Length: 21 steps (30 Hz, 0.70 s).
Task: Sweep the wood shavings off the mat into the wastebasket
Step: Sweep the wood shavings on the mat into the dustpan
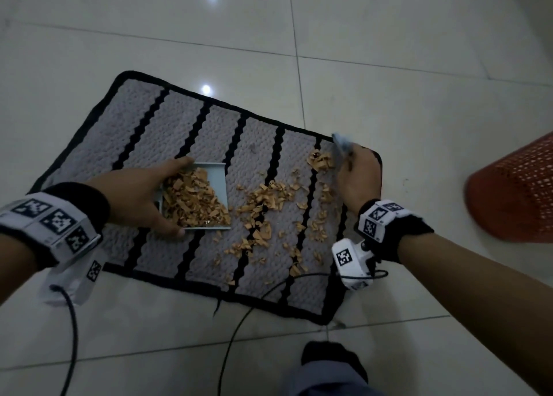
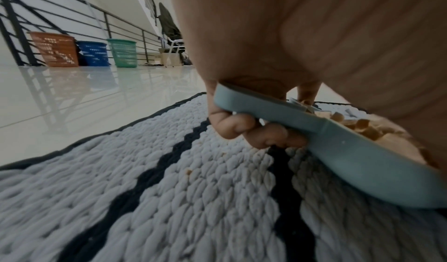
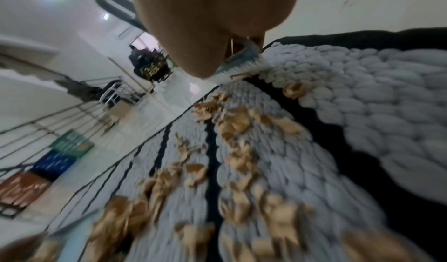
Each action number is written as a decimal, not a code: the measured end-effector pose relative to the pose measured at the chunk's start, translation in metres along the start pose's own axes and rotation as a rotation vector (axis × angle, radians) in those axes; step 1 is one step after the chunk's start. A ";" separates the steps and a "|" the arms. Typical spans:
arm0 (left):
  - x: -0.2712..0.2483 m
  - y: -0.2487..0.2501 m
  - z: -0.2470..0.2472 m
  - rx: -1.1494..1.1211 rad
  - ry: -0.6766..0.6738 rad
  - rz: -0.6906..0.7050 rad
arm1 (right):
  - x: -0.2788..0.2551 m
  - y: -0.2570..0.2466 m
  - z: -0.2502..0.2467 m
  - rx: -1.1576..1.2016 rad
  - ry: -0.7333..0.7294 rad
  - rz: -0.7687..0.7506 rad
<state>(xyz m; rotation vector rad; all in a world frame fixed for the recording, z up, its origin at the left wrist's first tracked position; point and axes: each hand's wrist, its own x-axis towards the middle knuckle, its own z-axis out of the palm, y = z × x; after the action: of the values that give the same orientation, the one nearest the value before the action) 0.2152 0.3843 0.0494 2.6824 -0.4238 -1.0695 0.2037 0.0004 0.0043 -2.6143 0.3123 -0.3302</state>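
Observation:
A grey knitted mat (image 1: 167,126) with black stripes lies on the tiled floor. Tan wood shavings (image 1: 263,198) are scattered over its right half. My left hand (image 1: 140,195) grips a pale blue dustpan (image 1: 220,180) that rests on the mat, heaped with shavings; its fingers (image 2: 244,128) curl round the handle (image 2: 266,111). My right hand (image 1: 357,174) holds a small blue brush (image 1: 341,147) at the mat's far right corner, bristles (image 3: 238,69) down beside a clump of shavings (image 1: 320,160). An orange mesh wastebasket (image 1: 514,192) stands to the right of the mat.
Black cables (image 1: 239,326) trail across the floor by the mat's near edge. My foot (image 1: 332,362) is below the mat. In the left wrist view brown (image 2: 55,49), blue (image 2: 93,53) and green baskets (image 2: 123,52) stand by a black railing far off.

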 end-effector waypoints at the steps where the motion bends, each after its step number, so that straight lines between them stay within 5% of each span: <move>1: 0.001 0.001 0.000 0.015 -0.001 -0.004 | -0.006 -0.004 0.001 0.018 -0.027 -0.033; 9: 0.002 0.003 -0.002 0.020 0.008 -0.009 | -0.070 -0.051 0.018 0.109 -0.244 -0.417; 12: -0.001 0.002 -0.002 0.001 0.013 -0.004 | -0.064 -0.050 0.018 0.190 -0.187 -0.387; 17: -0.002 0.003 -0.003 -0.004 0.011 0.003 | -0.026 -0.031 0.014 0.163 -0.007 -0.093; 21: 0.002 0.006 -0.003 0.022 0.001 -0.009 | -0.031 -0.033 0.019 0.105 -0.107 -0.140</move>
<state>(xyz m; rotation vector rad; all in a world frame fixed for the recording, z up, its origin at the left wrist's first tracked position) 0.2178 0.3784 0.0517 2.7062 -0.4264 -1.0726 0.1857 0.0459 -0.0010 -2.5445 0.0729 -0.2452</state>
